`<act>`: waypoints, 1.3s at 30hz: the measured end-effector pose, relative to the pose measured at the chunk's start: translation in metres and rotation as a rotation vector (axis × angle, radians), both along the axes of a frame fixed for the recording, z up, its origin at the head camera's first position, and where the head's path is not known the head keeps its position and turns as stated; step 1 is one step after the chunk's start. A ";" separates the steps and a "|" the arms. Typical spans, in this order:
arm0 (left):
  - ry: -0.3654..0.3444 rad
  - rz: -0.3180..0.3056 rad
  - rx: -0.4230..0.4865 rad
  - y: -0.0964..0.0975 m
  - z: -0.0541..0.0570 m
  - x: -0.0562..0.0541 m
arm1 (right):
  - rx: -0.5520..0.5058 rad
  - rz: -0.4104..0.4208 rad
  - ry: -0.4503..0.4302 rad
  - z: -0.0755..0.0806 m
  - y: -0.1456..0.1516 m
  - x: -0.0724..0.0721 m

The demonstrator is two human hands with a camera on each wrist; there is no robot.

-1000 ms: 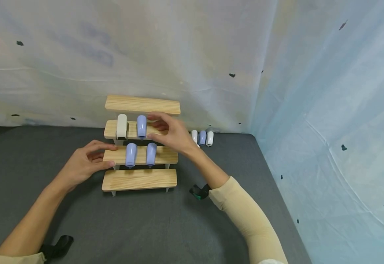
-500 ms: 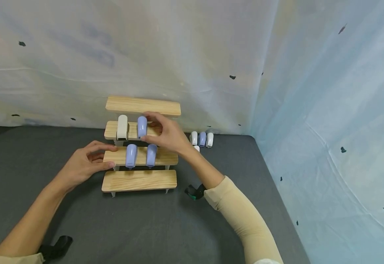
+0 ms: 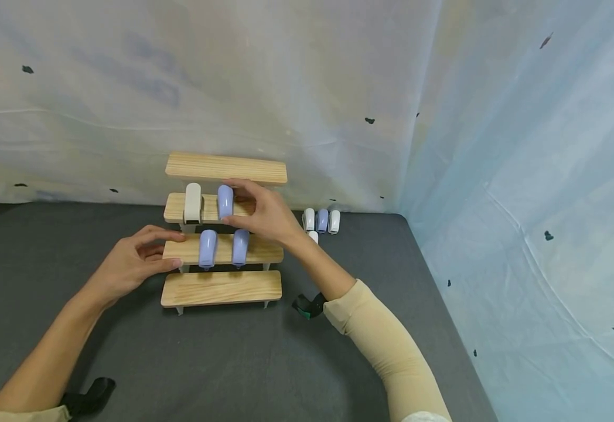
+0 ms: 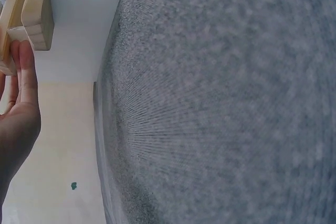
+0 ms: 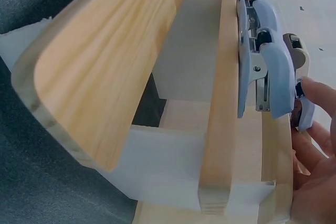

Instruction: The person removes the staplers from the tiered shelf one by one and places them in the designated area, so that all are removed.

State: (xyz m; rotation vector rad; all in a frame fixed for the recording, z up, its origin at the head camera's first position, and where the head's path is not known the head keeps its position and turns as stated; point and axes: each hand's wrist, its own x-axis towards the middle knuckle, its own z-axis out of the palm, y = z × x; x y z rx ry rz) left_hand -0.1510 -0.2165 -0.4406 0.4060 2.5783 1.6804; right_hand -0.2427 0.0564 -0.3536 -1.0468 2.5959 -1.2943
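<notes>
A light blue stapler (image 3: 225,201) sits on the third board of a stepped wooden display stand (image 3: 221,288). My right hand (image 3: 265,212) pinches it, thumb at its near end and fingers at its far end. To its left on that board stands a cream stapler (image 3: 193,203). One board lower, two more blue staplers, a left one (image 3: 208,248) and a right one (image 3: 241,247), lie side by side. My left hand (image 3: 130,266) grips the left end of that lower board; in the left wrist view its fingers (image 4: 26,72) touch the wood.
Several small white and blue staplers (image 3: 321,220) stand at the back right of the dark table (image 3: 222,363), partly behind my right forearm. A pale cloth curtain (image 3: 328,88) hangs close behind the stand and along the right side.
My right hand has moved slightly left, its fingers closing in on the blue stapler on the third board. My left hand stays at the stand's left end.
</notes>
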 end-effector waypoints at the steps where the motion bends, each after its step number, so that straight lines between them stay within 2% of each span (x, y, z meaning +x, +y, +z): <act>1: -0.001 0.000 0.002 0.000 0.000 0.000 | -0.005 0.000 0.001 0.000 0.000 0.000; 6: -0.003 0.003 0.001 0.000 0.000 0.001 | -0.037 0.000 -0.009 -0.002 0.002 0.001; 13: -0.008 0.009 0.018 0.000 0.000 0.002 | -0.117 0.011 -0.077 -0.002 0.008 0.001; 21: -0.013 0.020 0.005 0.001 0.001 0.002 | -0.165 0.032 -0.065 0.001 0.016 0.005; 25: -0.015 0.022 -0.001 0.001 0.002 0.003 | -0.199 0.038 -0.106 0.002 0.019 0.007; 31: -0.013 0.028 0.001 0.000 0.001 0.002 | -0.203 0.013 -0.149 0.006 0.025 0.010; 39: -0.026 0.032 0.015 0.001 0.000 0.003 | -0.213 -0.003 -0.131 0.001 0.035 0.012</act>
